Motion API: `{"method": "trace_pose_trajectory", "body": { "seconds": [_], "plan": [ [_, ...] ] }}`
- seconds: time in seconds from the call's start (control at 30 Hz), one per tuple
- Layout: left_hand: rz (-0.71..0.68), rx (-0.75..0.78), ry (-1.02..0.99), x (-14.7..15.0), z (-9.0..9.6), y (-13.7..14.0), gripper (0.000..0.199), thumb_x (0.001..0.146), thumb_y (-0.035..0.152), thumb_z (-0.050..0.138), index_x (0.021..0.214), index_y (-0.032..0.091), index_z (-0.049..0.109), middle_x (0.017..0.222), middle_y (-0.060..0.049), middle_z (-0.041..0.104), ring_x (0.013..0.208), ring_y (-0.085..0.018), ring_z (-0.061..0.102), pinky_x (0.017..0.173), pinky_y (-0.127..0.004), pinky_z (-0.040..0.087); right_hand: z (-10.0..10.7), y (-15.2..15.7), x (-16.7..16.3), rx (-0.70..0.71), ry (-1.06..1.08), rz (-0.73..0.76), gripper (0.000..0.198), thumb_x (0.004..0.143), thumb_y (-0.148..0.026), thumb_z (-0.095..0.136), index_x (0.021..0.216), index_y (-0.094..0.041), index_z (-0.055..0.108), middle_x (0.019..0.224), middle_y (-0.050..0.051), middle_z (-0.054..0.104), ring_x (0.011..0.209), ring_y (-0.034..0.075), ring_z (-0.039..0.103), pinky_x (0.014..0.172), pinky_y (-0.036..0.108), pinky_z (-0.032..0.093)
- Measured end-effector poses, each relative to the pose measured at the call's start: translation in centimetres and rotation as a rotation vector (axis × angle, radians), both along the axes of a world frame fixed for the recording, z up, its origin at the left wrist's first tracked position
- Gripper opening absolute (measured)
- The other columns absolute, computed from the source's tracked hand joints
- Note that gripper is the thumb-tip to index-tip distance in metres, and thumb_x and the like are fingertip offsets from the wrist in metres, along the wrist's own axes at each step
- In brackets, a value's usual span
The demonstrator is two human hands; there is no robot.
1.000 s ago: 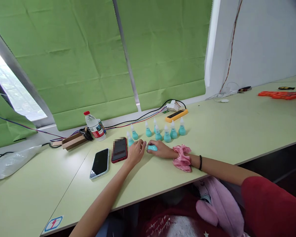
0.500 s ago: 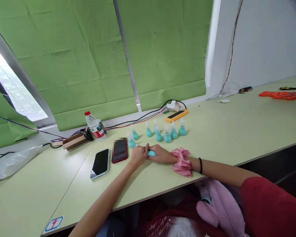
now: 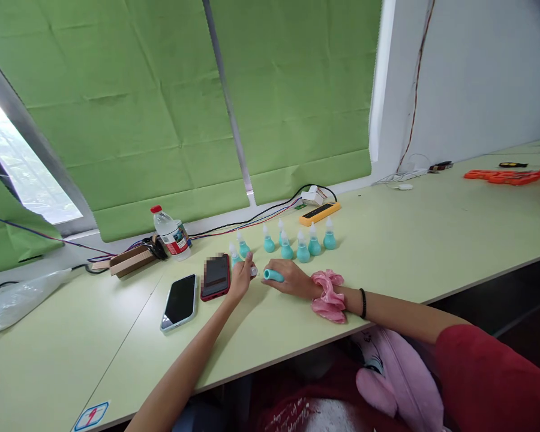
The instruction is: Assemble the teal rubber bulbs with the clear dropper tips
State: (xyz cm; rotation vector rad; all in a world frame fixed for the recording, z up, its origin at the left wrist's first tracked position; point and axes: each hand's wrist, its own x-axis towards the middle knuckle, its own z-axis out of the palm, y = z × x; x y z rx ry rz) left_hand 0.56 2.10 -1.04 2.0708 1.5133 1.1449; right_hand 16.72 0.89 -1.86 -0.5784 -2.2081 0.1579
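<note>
My right hand (image 3: 292,279) is closed around a teal rubber bulb (image 3: 273,275), whose open round mouth faces left. Across a small gap, my left hand (image 3: 240,278) grips a clear plastic nozzle (image 3: 253,272), mostly covered by the fingers. Behind my hands stand several teal bulb aspirators with clear pointed tips, upright on the table, such as one bulb aspirator (image 3: 303,252) near the front and another bulb aspirator (image 3: 329,239) at the right end. One more bulb aspirator (image 3: 234,257) stands just behind my left hand, partly hidden by it.
Left of my hands lie a red-cased phone (image 3: 216,276) and a light-cased phone (image 3: 179,302). Farther back are a water bottle (image 3: 171,234), a cardboard box (image 3: 132,261), cables and a yellow power strip (image 3: 319,213). Orange parts (image 3: 506,176) lie far right.
My hands were together on the bulb and have moved apart. The nozzle has come away in my left hand, and the bulb's open mouth now shows in my right.
</note>
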Motion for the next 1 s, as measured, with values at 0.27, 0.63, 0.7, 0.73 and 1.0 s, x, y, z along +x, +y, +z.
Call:
{"method": "trace_pose_trajectory", "body": {
  "seconds": [0.27, 0.63, 0.7, 0.73, 1.0],
  "plan": [
    [0.066, 0.305, 0.633, 0.8, -1.6, -0.6, 0.025, 0.082, 0.037, 0.032, 0.081, 0.017, 0.048, 0.091, -0.009, 0.045, 0.087, -0.021, 0.041, 0.071, -0.035, 0.036, 0.0, 1.3, 0.2, -0.143, 0.21, -0.134, 0.013, 0.082, -0.027, 0.037, 0.091, -0.018, 0.04, 0.087, 0.004, 0.045, 0.081, 0.014, 0.044, 0.076, 0.027, 0.036],
    [-0.201, 0.19, 0.654, 1.0, -1.8, -0.7, 0.024, 0.08, 0.026, 0.036, 0.099, 0.022, 0.048, 0.098, -0.005, 0.049, 0.095, -0.019, 0.042, 0.088, -0.04, 0.026, -0.1, 3.5, 0.3, -0.047, 0.247, -0.103, 0.023, 0.081, -0.026, 0.042, 0.103, -0.02, 0.046, 0.097, 0.005, 0.046, 0.094, 0.016, 0.044, 0.084, 0.03, 0.036],
    [-0.175, 0.184, 0.646, 1.2, -1.5, -1.0, 0.022, 0.075, 0.024, 0.041, 0.095, 0.021, 0.051, 0.099, -0.005, 0.049, 0.094, -0.02, 0.043, 0.084, -0.038, 0.03, 0.0, 4.0, -0.3, -0.026, 0.243, -0.08, 0.023, 0.08, -0.023, 0.043, 0.103, -0.02, 0.046, 0.099, 0.005, 0.048, 0.095, 0.015, 0.045, 0.084, 0.029, 0.036],
    [-0.142, 0.189, 0.644, 1.3, -1.5, -1.0, 0.022, 0.073, 0.024, 0.043, 0.094, 0.021, 0.052, 0.101, -0.006, 0.048, 0.095, -0.022, 0.042, 0.082, -0.038, 0.031, 0.0, 4.4, -0.7, -0.023, 0.244, -0.078, 0.024, 0.08, -0.022, 0.043, 0.103, -0.02, 0.046, 0.1, 0.004, 0.048, 0.096, 0.015, 0.045, 0.084, 0.029, 0.036],
    [-0.147, 0.247, 0.696, 0.4, -2.5, 0.1, 0.022, 0.08, 0.026, 0.035, 0.09, 0.015, 0.052, 0.091, -0.01, 0.052, 0.088, -0.022, 0.045, 0.08, -0.04, 0.033, -1.8, 7.6, -3.3, -0.229, 0.058, -0.252, 0.035, 0.074, -0.019, 0.047, 0.108, -0.014, 0.043, 0.101, 0.007, 0.053, 0.094, 0.018, 0.048, 0.083, 0.032, 0.037]
  ]
}}
